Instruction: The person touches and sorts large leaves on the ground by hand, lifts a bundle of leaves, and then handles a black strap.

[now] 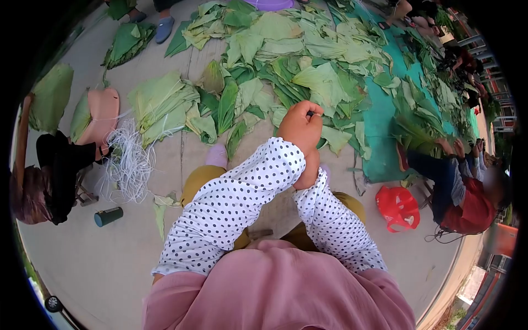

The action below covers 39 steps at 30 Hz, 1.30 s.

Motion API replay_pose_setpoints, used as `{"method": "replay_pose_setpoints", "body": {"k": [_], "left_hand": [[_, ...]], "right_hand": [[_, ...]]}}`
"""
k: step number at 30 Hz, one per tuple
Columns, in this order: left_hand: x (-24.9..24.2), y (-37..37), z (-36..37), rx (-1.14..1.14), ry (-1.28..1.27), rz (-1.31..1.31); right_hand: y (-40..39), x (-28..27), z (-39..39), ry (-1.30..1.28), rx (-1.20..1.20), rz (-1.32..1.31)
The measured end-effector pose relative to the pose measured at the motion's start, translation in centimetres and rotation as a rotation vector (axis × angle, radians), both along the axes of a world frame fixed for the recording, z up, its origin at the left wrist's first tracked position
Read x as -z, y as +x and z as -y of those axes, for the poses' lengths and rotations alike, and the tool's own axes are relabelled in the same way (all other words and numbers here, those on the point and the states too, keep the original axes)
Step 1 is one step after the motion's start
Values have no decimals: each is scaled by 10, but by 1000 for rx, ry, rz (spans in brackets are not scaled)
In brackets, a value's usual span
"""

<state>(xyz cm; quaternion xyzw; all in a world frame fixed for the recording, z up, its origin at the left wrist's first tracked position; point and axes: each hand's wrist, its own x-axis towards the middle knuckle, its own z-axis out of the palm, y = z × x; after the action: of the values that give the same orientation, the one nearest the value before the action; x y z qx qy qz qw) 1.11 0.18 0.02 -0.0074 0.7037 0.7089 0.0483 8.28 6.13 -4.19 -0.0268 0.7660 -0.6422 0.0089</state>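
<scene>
In the head view my left hand (298,127) is closed, and a small dark object (311,114) shows between its thumb and fingers; I cannot make out what it is. Just below it is my right hand (310,169), partly covered by the left hand and wrist, with its fingers hidden. White sleeves with dark dots cover both forearms. Large green leaves lie on the paving beyond my hands, the nearest being a broad pale leaf (324,82) just past the left hand.
White string (131,159) lies tangled on the left, near a dark green cylinder (109,216). A red plastic bag (397,208) stands on the right. People sit on both sides, one in a red top (467,212). A green sheet (382,132) lies under leaves.
</scene>
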Motion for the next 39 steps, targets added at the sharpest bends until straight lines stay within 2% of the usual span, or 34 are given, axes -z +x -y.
{"method": "replay_pose_setpoints", "body": {"k": [1, 2, 5, 6, 8, 10, 12, 14, 16, 18, 20, 21, 22, 23, 26, 28, 29, 32, 34, 36, 37, 38, 39], "left_hand": [[3, -1, -1, 2, 17, -6], [1, -1, -1, -3, 15, -1], [-2, 0, 2, 42, 35, -10], [-1, 2, 3, 30, 29, -3], [-5, 2, 3, 39, 28, -19], [-10, 4, 7, 21, -4, -11], [-17, 6, 12, 18, -92, -75], [-23, 8, 18, 27, -40, -22], [-28, 11, 22, 35, -64, 14], [-31, 18, 25, 12, -75, 35], [-33, 26, 30, -34, -91, -61], [-33, 28, 32, -29, -103, -93], [-34, 27, 34, -38, -105, -93], [-35, 29, 37, -26, -94, -95], [-40, 36, 41, -23, -90, -98], [-37, 39, 41, -25, -97, -96], [-35, 41, 42, -27, -92, -106], [-29, 42, 42, -33, -70, -106], [-34, 41, 46, -30, -50, -89], [-35, 41, 42, -55, -101, -81], [-35, 43, 40, -53, -48, -77], [-38, 45, 41, -47, 11, -70], [-41, 50, 42, -38, 34, -133]], "right_hand": [[2, 5, 3, -436, 63, 123], [1, 6, 4, -439, 59, 130], [3, -3, -1, 54, 23, -73], [4, -12, -2, 49, 10, -66], [3, -22, -3, 380, -68, -221], [3, -14, -6, 378, -120, -232], [2, -10, -3, 212, -107, -89], [0, -4, 0, -133, -126, 8], [2, -5, 5, 77, -45, -149], [8, -10, 10, 51, -25, -147], [12, -12, 14, 140, -39, -128], [11, -9, 21, -162, -8, 9], [9, -9, 22, -163, -16, 10], [11, -8, 23, -360, -12, 81], [15, -6, 22, -220, -35, 43], [21, -12, 23, -897, -44, 286], [23, -5, 19, -897, -47, 280], [25, 6, 13, -778, -111, 206], [26, -5, 19, -857, -86, 279], [26, -5, 12, -307, -149, 92], [28, -9, 12, -16, -119, -20], [30, -17, 10, 453, -181, -236], [30, -24, 19, 76, -223, -74]]}}
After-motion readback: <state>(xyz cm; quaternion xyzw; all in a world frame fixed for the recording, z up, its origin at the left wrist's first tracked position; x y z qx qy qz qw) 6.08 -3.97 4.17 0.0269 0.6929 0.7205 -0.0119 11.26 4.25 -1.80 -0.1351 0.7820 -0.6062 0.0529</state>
